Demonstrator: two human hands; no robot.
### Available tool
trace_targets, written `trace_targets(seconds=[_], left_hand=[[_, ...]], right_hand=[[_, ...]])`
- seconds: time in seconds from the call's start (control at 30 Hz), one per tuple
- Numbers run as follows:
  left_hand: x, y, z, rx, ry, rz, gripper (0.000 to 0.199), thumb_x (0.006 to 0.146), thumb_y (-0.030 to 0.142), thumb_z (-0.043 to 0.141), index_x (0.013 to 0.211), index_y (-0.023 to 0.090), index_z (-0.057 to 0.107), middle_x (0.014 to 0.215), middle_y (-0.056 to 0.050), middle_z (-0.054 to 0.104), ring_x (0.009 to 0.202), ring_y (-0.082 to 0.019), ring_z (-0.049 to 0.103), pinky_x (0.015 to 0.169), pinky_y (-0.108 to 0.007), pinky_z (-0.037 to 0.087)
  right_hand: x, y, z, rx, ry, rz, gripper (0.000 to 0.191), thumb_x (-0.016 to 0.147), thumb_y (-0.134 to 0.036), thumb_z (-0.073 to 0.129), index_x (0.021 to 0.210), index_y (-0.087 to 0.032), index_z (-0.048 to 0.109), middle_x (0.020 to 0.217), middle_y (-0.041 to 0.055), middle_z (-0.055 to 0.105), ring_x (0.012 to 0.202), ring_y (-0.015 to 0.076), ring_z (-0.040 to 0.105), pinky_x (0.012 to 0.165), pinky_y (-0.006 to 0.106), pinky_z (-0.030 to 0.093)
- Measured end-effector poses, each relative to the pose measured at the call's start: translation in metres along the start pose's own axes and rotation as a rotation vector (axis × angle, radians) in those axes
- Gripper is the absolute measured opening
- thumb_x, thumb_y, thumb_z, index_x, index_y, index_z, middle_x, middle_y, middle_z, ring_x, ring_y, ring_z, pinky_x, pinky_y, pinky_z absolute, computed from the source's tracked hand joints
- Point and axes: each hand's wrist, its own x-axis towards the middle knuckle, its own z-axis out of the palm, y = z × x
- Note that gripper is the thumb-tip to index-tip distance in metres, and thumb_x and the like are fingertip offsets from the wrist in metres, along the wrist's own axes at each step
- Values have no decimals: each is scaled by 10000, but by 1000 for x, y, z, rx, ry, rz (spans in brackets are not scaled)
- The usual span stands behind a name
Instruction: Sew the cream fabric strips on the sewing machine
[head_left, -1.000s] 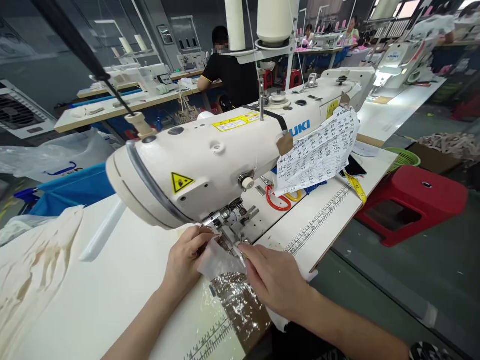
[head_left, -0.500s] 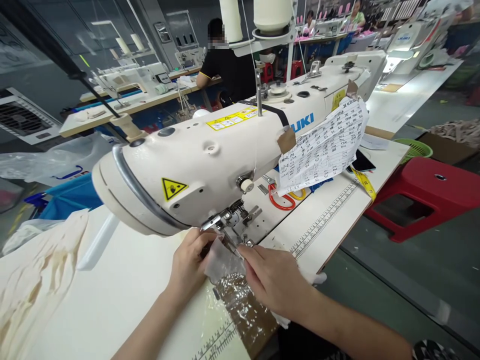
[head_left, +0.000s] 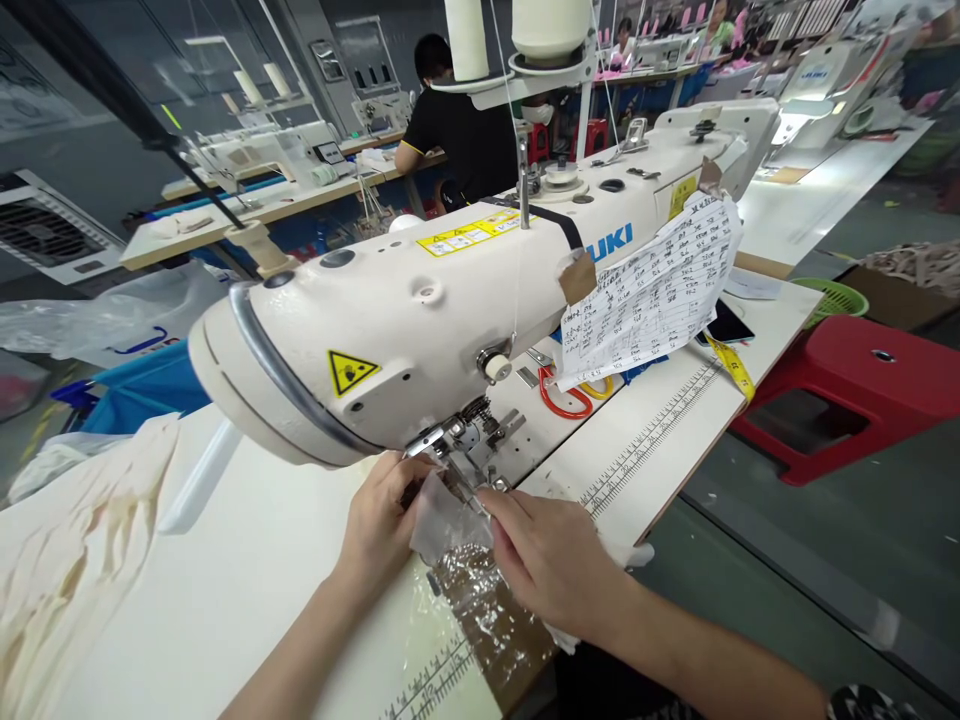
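Note:
A white sewing machine (head_left: pixel 405 320) stretches across the table, its presser foot area low at the centre. Just below it, a whitish translucent piece of material (head_left: pixel 444 522) lies between my hands. My left hand (head_left: pixel 382 520) is at the left of the foot, fingers curled on the material's left edge, fingertips partly hidden under the machine. My right hand (head_left: pixel 551 560) pinches the material's right edge beside the metal parts. Clear shiny plastic (head_left: pixel 480 590) covers the table edge below the material.
Red-handled scissors (head_left: pixel 564 398) lie behind the foot, near a handwritten paper (head_left: pixel 652 290) taped to the machine. Pale fabric (head_left: pixel 82 560) lies at left. A red stool (head_left: pixel 862 385) stands right. A person (head_left: pixel 465 130) sits beyond.
The view has shifted slightly, so the machine appears a little further right. Both hands keep nearly the same places at the material.

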Motion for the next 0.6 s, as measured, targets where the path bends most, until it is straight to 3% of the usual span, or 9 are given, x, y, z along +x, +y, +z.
trace_targets(seconds=[0.1, 0.23, 0.4, 0.47, 0.6], left_hand=[[0, 2, -1, 20, 30, 58, 162, 980, 279, 515, 842, 210, 564, 891, -30, 678, 816, -160, 653, 688, -269, 533], [0, 6, -1, 143, 54, 233, 52, 968, 172, 537, 931, 202, 555, 918, -47, 669, 855, -180, 640, 706, -283, 534], [2, 12, -7, 220, -28, 362, 213, 941, 34, 458, 1039, 186, 570, 981, -77, 660, 903, -192, 621, 752, -301, 553], [2, 15, -12, 194, -77, 363, 229, 943, 45, 449, 1085, 172, 576, 1018, -95, 646, 930, -200, 617, 760, -310, 564], [-4, 25, -15, 219, -166, 324, 315, 953, 34, 376, 1142, 146, 601, 1109, -127, 613, 996, -221, 604, 807, -351, 585]], right_hand=[[-1, 0, 0, -8, 5, 10, 333, 993, -167, 357, 1277, -130, 527, 927, 72, 709, 711, 202, 633, 559, 318, 397], [1, -2, 2, -39, -22, 33, 327, 994, -167, 385, 1288, -136, 523, 953, 76, 718, 703, 205, 649, 553, 314, 397], [0, -5, 1, -84, -22, 63, 366, 992, -142, 411, 1346, -80, 483, 975, 117, 731, 737, 240, 685, 557, 326, 426], [-12, -5, -4, -39, 2, 84, 342, 984, -141, 413, 1312, -90, 497, 954, 115, 734, 719, 238, 686, 559, 322, 431], [-60, -3, -22, 245, -59, 174, 208, 924, -129, 434, 1071, -228, 542, 782, -1, 690, 650, 191, 660, 588, 285, 464]])
